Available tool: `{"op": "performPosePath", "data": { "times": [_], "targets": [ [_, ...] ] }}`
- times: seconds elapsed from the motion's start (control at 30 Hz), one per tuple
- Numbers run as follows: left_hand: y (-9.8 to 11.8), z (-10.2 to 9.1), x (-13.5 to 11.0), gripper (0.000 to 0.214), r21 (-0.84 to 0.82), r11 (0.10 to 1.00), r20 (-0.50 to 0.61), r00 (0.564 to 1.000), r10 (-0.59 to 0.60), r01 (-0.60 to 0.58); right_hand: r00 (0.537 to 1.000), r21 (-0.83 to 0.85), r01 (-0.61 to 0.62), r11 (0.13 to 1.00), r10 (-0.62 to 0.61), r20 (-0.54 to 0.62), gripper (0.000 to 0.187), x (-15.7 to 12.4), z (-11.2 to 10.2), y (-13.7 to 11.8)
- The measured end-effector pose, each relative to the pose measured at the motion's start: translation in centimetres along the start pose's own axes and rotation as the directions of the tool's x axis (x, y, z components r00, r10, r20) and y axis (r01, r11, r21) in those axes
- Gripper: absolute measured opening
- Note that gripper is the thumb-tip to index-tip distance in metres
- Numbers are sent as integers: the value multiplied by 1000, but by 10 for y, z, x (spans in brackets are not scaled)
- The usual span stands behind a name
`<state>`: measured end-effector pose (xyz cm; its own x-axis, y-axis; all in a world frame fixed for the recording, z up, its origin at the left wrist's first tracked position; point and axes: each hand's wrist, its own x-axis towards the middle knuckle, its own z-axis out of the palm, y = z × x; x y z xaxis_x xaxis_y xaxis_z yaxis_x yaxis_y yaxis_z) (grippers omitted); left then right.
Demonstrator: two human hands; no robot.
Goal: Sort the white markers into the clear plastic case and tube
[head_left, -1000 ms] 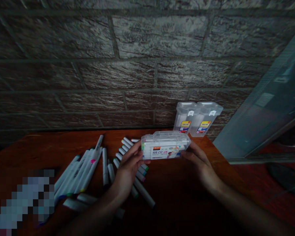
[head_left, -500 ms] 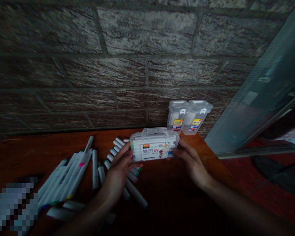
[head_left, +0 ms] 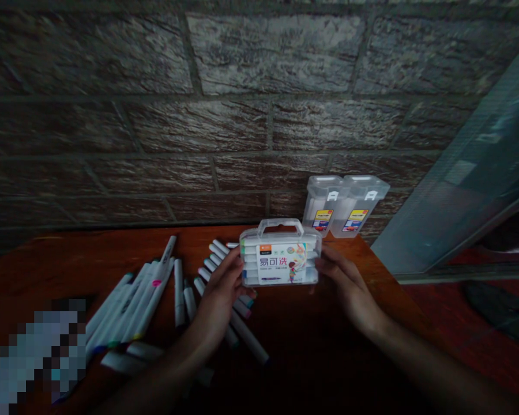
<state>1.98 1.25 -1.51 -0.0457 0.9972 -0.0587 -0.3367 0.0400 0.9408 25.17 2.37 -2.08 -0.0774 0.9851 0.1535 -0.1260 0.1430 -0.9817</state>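
- A clear carrying case (head_left: 249, 260) is held upright just below the middle of the frame, its handle (head_left: 281, 222) uppermost and its printed label (head_left: 282, 266) turned toward the camera.
- The case's left end is pinched between the thumb and fingers of the left hand (head_left: 221, 283); its right end is gripped likewise by the right hand (head_left: 349, 286).
- The step in hand appears to be the holding up of the case; whether its base is touching the table (head_left: 64, 248) cannot be told.
- For any next move, an even two-ended grip seems called for, with care around the loose markers (head_left: 128, 311) strewn at lower left.
- Two tall containers (head_left: 357, 210) are stood behind, right of centre.
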Motion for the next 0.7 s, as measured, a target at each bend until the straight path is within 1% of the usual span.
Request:
{"op": "performPosePath", "data": {
  "times": [0.2,0.33,0.37,0.47,0.53,0.63,0.7],
  "targets": [
    [-4,0,0,50,49,999,-11,1000,10,-9,999,-15,-46,999,46,10,32,1,2,-2],
    [-2,1,-4,49,130,991,-22,999,-41,43,996,-43,-85,995,86,9,37,-1,3,-1],
    [-1,2,-6,48,163,986,-22,999,-32,35,996,-51,-93,994,93,10,37,-2,4,-1],
    [2,3,-11,43,268,963,2,999,43,-42,995,-62,-98,993,98,-1,39,-4,5,-2],
    [3,3,-13,43,312,948,31,998,53,-60,995,-62,-104,993,103,-8,42,-5,4,-2],
    [1,1,-15,45,333,942,50,998,24,-39,992,-54,-126,991,127,4,46,-4,2,-1],
    [-2,-1,-14,45,313,950,43,999,5,-18,991,-50,-132,990,133,15,47,-5,1,1]
  ]
}}
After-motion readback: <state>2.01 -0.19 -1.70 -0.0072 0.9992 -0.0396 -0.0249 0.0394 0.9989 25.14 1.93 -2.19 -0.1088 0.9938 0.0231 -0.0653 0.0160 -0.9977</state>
